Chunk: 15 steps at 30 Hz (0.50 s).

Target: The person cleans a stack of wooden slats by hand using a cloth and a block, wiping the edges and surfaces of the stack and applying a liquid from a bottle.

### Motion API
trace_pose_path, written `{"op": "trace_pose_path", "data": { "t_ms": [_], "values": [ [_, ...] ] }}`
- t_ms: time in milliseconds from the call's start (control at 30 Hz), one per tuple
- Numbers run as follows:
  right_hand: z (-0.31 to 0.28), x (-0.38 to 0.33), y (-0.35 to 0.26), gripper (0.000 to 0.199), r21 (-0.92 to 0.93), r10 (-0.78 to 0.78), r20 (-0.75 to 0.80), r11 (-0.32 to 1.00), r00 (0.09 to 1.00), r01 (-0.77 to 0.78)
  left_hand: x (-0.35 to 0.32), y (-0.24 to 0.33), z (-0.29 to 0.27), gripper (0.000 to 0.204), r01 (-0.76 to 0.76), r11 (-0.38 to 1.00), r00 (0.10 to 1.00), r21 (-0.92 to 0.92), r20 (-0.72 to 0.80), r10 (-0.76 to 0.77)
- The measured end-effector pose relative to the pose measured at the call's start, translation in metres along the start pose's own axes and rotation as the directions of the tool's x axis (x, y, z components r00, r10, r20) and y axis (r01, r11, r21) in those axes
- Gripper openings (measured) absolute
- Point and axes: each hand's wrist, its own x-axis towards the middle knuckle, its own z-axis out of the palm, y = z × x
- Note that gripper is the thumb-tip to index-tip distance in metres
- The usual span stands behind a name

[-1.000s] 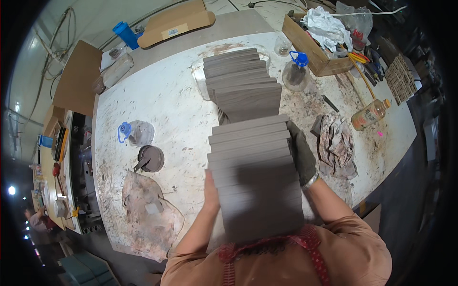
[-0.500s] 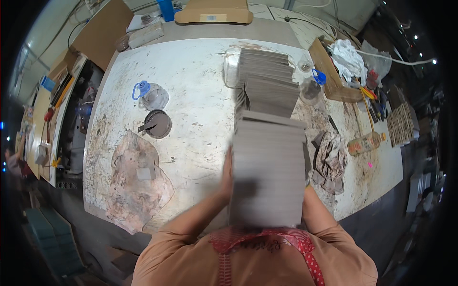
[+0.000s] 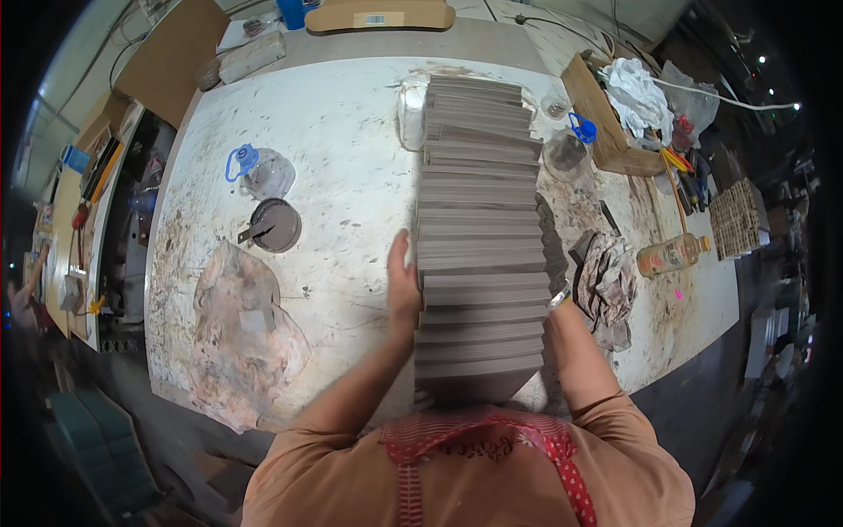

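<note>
On the white worktable (image 3: pixel 351 158), a long row of thin grey-brown boards (image 3: pixel 479 237) lies with overlapping, stepped edges, its near end toward the person's torso (image 3: pixel 474 479) and a crumpled, stained rag (image 3: pixel 608 285) to its right. The gloved right hand (image 3: pixel 552 246) flanks the row's right side, its grip largely hidden and not determinable; the bare left hand (image 3: pixel 404 290), fingers extended, lies along the left side. Unequal side pressure could skew the row, and insufficient near-end support could let boards slide.
</note>
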Motion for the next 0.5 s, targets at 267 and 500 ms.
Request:
{"op": "trace_pose_path", "data": {
  "t_ms": [267,500],
  "values": [
    [0.009,0.098,-0.052,0.055,0.412,0.53,-0.078,0.788,0.844,-0.457,0.133,0.062,0.0,0.073,0.174,0.911,0.984,-0.375,0.033,-0.174],
    [0.049,0.089,-0.085,0.064,0.402,0.596,0.234,0.66,0.768,-0.635,0.131,0.099,0.01,0.082,0.55,0.714,0.825,-0.432,0.415,-0.384]
  ]
}}
